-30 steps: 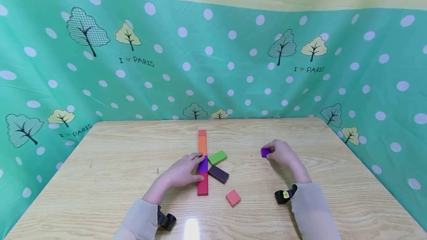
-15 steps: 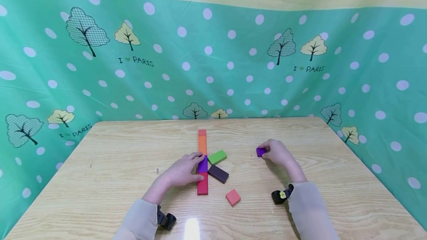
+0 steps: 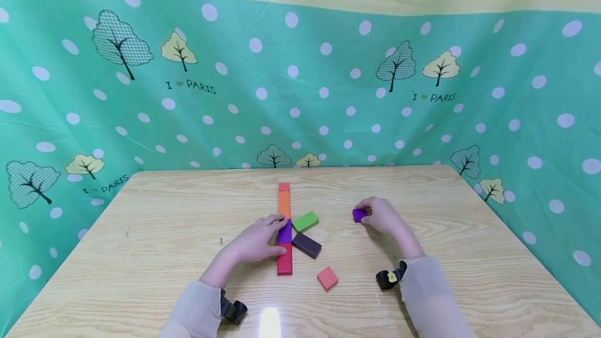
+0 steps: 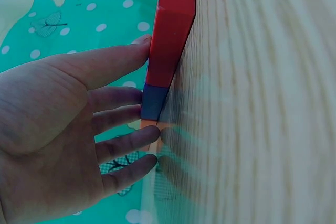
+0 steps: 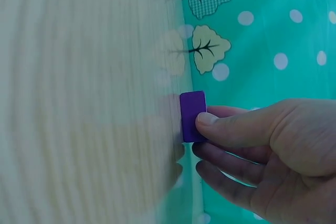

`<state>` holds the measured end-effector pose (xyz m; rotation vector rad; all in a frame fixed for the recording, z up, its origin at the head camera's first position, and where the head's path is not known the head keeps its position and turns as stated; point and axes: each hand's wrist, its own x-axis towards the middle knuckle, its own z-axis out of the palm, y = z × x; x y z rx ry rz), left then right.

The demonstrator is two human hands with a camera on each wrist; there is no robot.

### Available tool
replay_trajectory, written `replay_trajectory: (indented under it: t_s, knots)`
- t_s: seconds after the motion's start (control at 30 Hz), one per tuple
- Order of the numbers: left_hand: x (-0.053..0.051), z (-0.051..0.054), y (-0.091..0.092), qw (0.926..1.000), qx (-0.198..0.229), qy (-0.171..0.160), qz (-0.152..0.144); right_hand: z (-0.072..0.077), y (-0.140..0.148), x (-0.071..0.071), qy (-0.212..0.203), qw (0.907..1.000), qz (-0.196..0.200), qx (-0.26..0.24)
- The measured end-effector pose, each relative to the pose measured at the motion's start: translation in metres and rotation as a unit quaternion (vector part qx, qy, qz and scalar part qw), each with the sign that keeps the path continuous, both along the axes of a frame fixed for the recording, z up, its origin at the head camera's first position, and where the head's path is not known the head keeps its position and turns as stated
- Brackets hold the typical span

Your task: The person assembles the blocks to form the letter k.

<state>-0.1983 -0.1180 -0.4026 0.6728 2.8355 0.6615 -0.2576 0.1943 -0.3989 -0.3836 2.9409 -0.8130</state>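
A straight row of blocks runs away from me: a red block (image 3: pixel 284 265) nearest, then a purple block (image 3: pixel 285 233), an orange block (image 3: pixel 284 205) and a small red-orange block (image 3: pixel 284 186) at the far end. My left hand (image 3: pixel 255 241) rests against the row's left side and top, thumb on the red block, other fingers spread and fairly straight. Right of the row, my right hand (image 3: pixel 382 215) pinches a small purple block (image 5: pixel 193 116) between thumb and fingers. In the right wrist view this block stands at the table surface; whether it touches cannot be told.
A green block (image 3: pixel 305 221) and a dark brown block (image 3: pixel 307 245) lie angled close to the row's right side. Nearer me is a coral square block (image 3: pixel 327 278). The wooden table (image 3: pixel 164 213) ends at a green dotted curtain (image 3: pixel 211 67).
My right hand has moved left across the table with the small purple block, towards the row. The left hand and the other blocks have stayed in place.
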Motion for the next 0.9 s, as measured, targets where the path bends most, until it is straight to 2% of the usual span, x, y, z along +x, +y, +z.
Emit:
replay_trajectory:
  t_s: [0.3,0.9]
  knots:
    - [0.001,-0.003,-0.002,1.0,-0.003,-0.005,0.001,-0.001,-0.014,0.0,0.0,0.9999,0.013,-0.011]
    - [0.001,0.0,0.001,0.9999,-0.009,-0.005,0.005,0.001,-0.029,-0.007,-0.009,0.9997,0.015,-0.018]
